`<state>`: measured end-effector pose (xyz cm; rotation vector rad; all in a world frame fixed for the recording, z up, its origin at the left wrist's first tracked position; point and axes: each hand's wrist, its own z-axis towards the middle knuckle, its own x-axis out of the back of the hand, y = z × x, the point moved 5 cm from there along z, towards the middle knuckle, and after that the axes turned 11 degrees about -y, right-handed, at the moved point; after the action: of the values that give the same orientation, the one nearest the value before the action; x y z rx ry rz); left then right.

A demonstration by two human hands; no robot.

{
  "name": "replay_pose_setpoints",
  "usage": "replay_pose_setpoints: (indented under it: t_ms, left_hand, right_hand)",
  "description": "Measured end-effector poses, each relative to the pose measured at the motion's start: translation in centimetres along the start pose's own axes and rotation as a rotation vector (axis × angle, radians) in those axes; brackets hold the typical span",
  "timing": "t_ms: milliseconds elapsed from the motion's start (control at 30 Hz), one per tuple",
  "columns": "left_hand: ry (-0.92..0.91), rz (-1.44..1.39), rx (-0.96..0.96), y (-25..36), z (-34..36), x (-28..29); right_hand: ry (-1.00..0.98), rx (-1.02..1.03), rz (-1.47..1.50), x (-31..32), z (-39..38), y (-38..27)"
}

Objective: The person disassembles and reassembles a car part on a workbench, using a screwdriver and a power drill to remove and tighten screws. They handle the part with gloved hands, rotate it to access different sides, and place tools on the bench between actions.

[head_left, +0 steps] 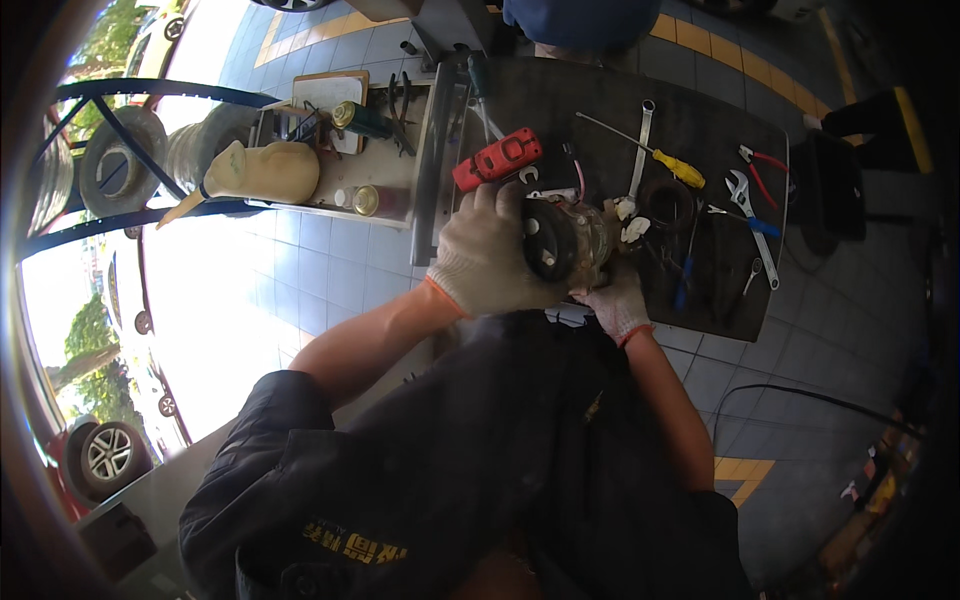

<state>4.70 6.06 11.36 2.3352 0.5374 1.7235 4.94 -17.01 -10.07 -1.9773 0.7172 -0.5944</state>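
Note:
Both my hands wear pale knitted gloves and hold a worn metal engine part with a black pulley (547, 240) on its left end. My left hand (490, 250) is wrapped round the pulley side, its fingers over the top. Lower down, my right hand (615, 303) grips the near right side of the metal body (592, 235); its fingers are partly hidden. Just beyond lies a red handheld meter (497, 160), close to my left fingertips. To the right are crumpled white scraps (635, 230), a dark ring (668, 202) and a blue-handled screwdriver (684, 285).
The dark tabletop (560, 95) also carries a long wrench (641, 150), a yellow screwdriver (678, 168), red pliers (765, 178) and an adjustable wrench (750, 210). A side shelf holds a beige jug (270, 172) and cans (360, 118). A person in blue (580, 20) is across the table.

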Motion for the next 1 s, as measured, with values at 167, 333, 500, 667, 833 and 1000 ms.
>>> replay_pose_setpoints:
  t_ms: [167, 333, 500, 667, 833, 1000]
  left_hand:
    - [0.135, 0.006, -0.1, 2.4, 1.0, 0.0]
    - [0.11, -0.087, -0.133, 1.5, 0.8, -1.0]
    - [0.189, -0.291, -0.285, -0.2, 0.2, -2.7]
    - [0.236, -0.469, -0.356, -1.9, -0.2, -5.4]
    - [0.313, -0.52, -0.449, -2.3, -0.2, -8.1]
    - [0.27, -0.693, -0.386, -3.3, -0.7, -10.3]
  right_hand:
    - [0.154, -0.058, -0.055, 0.7, -1.5, 0.1]
    - [0.057, -0.222, -0.299, 2.4, -2.4, -3.1]
    - [-0.13, -0.401, -0.637, 7.0, -5.8, -12.3]
    - [-0.017, 0.143, -0.655, 6.5, -5.2, -22.0]
    - [-0.171, 0.057, -0.962, 4.5, -2.7, -22.1]
    - [-0.161, 0.218, -0.963, 4.6, -2.5, -21.4]
